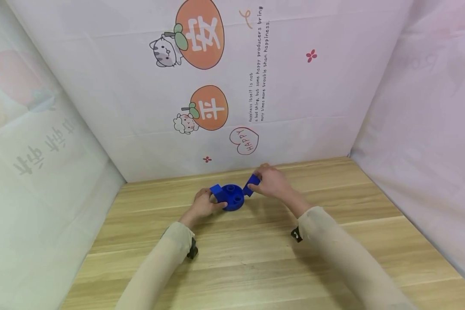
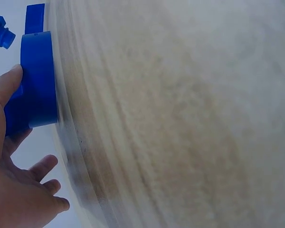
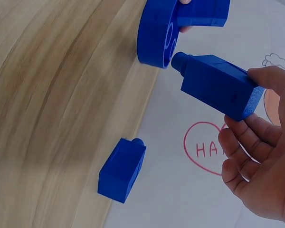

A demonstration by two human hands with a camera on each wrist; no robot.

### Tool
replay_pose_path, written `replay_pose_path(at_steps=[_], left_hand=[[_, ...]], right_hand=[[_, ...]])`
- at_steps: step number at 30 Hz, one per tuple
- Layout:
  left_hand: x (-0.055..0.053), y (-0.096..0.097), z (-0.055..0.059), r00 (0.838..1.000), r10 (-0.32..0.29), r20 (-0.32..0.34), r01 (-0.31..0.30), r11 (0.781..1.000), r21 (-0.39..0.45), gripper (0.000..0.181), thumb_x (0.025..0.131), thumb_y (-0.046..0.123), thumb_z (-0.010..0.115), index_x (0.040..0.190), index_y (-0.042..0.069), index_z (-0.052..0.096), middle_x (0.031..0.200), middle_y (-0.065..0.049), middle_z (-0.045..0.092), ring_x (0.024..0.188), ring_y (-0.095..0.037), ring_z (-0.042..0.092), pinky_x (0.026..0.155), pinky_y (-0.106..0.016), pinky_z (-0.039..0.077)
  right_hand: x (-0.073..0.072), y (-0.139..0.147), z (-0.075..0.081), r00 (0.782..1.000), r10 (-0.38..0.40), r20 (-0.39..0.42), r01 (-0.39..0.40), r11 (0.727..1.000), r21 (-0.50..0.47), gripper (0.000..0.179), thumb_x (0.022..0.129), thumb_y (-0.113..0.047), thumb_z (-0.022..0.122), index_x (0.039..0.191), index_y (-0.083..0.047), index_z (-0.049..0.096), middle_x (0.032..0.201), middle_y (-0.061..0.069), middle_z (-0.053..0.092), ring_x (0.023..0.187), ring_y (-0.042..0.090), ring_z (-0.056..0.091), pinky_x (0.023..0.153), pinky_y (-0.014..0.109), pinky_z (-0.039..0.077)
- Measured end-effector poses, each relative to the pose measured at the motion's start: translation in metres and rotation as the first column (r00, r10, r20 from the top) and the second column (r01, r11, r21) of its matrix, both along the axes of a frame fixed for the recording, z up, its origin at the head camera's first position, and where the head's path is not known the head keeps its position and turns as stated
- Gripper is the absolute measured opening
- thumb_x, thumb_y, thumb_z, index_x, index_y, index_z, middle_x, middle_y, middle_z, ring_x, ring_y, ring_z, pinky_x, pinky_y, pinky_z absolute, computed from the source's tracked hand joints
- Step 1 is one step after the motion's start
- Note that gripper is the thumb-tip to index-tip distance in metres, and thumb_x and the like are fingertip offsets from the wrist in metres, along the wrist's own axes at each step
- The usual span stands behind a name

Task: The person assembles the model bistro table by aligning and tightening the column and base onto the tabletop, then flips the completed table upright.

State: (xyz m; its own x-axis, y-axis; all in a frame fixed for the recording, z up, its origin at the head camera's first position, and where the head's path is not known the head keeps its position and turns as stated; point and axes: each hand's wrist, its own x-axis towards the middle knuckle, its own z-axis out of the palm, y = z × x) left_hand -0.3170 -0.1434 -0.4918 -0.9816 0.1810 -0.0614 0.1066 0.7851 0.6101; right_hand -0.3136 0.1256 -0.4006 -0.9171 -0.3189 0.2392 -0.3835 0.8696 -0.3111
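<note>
A round blue base (image 1: 238, 203) with ringed sockets sits on the table, and one blue bottle-shaped block (image 3: 204, 13) stands up from it. My left hand (image 1: 204, 203) grips that block low down, its thumb (image 2: 8, 86) beside the base's rim. Between thumb and fingertips, my right hand (image 3: 263, 142) pinches the wide end of a second bottle-shaped block (image 3: 218, 83). This block is tilted, with its narrow round neck pointing at the base, close to the rim. A third such block (image 3: 121, 171) lies on the table beneath my right hand, hidden in the head view.
The wooden table (image 1: 232, 258) meets a printed white cloth wall (image 1: 286, 107) just behind the base. More white cloth hangs on the left (image 1: 42, 129) and right (image 1: 418, 129) sides.
</note>
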Motion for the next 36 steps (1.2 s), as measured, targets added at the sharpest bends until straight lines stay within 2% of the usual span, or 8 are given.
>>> replay_pose_path(at_steps=[6,15,24,30,32,36], left_hand=[[0.0,0.0,0.0,1.0,0.008,-0.007,-0.008,1.0,0.014,0.087,0.078,0.055,0.068,0.144,0.008,0.036,0.145,-0.015,0.037,0.139,-0.035,0.024,0.113,-0.053,0.024],[-0.002,0.0,-0.002,1.0,0.012,-0.005,-0.011,0.999,0.05,0.085,0.078,0.051,0.071,0.143,0.007,0.038,0.144,-0.016,0.038,0.137,-0.035,0.026,0.112,-0.053,0.025],[-0.003,0.0,-0.003,1.0,0.007,-0.023,-0.007,0.999,0.037,0.082,0.077,0.05,0.071,0.141,0.008,0.041,0.14,-0.016,0.042,0.134,-0.036,0.03,0.111,-0.052,0.026],[-0.002,0.001,-0.004,1.0,0.014,-0.009,-0.014,0.999,0.037,0.084,0.076,0.051,0.072,0.141,0.008,0.041,0.141,-0.016,0.041,0.136,-0.036,0.03,0.111,-0.053,0.027],[-0.002,0.0,-0.004,1.0,0.019,-0.007,-0.018,0.999,0.041,0.085,0.076,0.052,0.072,0.141,0.008,0.041,0.142,-0.015,0.041,0.136,-0.036,0.03,0.111,-0.053,0.027],[-0.003,0.0,-0.002,1.0,0.016,-0.02,-0.016,0.999,0.036,0.084,0.076,0.053,0.071,0.141,0.009,0.042,0.14,-0.014,0.043,0.135,-0.035,0.031,0.111,-0.051,0.027]], right_hand=[[0.0,-0.01,-0.002,0.999,-0.001,0.037,0.001,1.0,-0.007,0.039,0.076,-0.052,0.069,0.095,-0.018,0.066,0.089,-0.002,0.058,0.081,0.015,0.053,0.064,0.029,0.046],[-0.002,-0.02,-0.007,0.998,0.039,0.051,-0.041,0.999,0.031,0.042,0.078,-0.05,0.068,0.105,-0.017,0.066,0.096,-0.001,0.067,0.088,0.016,0.061,0.08,0.035,0.051],[-0.006,-0.032,-0.013,0.998,0.034,0.062,-0.038,0.997,0.069,0.048,0.079,-0.052,0.066,0.109,-0.015,0.065,0.1,0.0,0.068,0.089,0.016,0.062,0.077,0.035,0.052],[-0.01,-0.038,-0.016,0.998,0.035,0.057,-0.039,0.997,0.059,0.052,0.081,-0.052,0.065,0.121,-0.02,0.059,0.094,-0.002,0.066,0.083,0.014,0.061,0.067,0.032,0.051],[-0.012,-0.039,-0.017,0.997,0.049,0.051,-0.052,0.998,0.047,0.05,0.082,-0.052,0.064,0.121,-0.022,0.058,0.093,-0.003,0.065,0.081,0.013,0.06,0.065,0.031,0.051],[-0.015,-0.041,-0.017,0.996,0.067,0.051,-0.069,0.997,0.026,0.049,0.083,-0.057,0.061,0.116,-0.021,0.062,0.092,-0.003,0.064,0.081,0.014,0.059,0.069,0.032,0.051]])
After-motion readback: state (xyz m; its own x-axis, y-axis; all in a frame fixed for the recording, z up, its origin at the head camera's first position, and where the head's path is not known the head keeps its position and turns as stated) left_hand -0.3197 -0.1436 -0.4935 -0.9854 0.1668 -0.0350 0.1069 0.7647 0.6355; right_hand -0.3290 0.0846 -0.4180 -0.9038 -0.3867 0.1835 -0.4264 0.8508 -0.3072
